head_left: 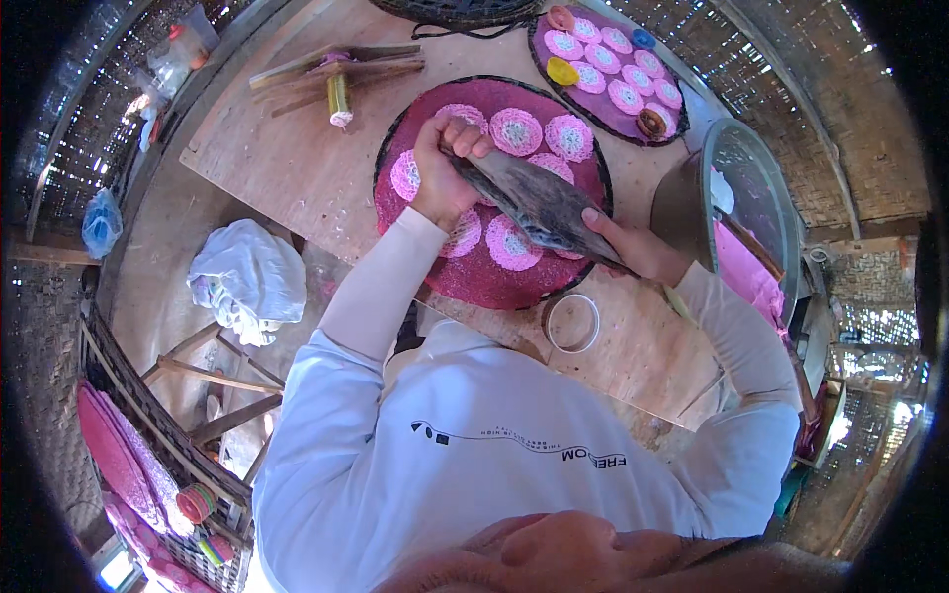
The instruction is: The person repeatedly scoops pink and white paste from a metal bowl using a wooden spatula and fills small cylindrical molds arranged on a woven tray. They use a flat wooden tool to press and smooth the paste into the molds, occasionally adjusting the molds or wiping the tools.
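A long, flat piece of dark weathered wood (539,198) slants across the middle, tapering toward its ends. My left hand (450,166) is closed around its upper left end, and my right hand (638,247) grips the lower right end. Beneath it lies a round magenta mat (499,285) with a dark rim. Several round, lacy-looking pink-and-white discs (516,131) rest on this mat; the wood and my hands cover part of them. Close to my right hand, a thin white ring (572,324) sits on the wooden table.
A second mat (547,61) at the far right bears similar discs and coloured rings. Right of the table stands a large basin (704,188) with pink material inside. At the far left are a wooden stand (381,67) and gold cylinder (339,97). A white bag (247,272) hangs left.
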Available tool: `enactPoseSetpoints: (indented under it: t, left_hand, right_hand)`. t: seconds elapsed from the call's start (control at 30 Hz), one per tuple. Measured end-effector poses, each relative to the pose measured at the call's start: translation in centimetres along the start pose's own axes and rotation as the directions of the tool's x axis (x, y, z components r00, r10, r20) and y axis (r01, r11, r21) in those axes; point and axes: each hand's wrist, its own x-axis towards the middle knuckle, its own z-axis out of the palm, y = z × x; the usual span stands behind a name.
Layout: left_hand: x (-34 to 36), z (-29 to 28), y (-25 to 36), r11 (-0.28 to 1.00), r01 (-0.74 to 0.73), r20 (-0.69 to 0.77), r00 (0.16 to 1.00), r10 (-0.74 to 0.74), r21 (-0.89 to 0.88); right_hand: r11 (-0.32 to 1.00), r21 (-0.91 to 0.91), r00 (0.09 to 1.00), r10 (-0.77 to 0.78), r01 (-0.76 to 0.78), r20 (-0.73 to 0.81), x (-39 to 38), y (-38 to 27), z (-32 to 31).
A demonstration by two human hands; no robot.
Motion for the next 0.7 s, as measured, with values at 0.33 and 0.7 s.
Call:
enactPoseSetpoints:
  t: [0.33,0.7]
  left_hand:
    - [0.6,9.1,-4.6,0.987,0.109,0.100,0.988,-0.121,0.119]
    - [4.3,1.8,-6.9,0.988,0.144,0.031,0.989,-0.146,0.052]
  right_hand:
    - [0.945,0.328,0.999,-0.009,-0.007,0.045,-4.4,1.9,-3.8]
    - [0.997,-0.011,0.960,0.074,-0.080,-0.272,-3.1,2.9,-2.4]
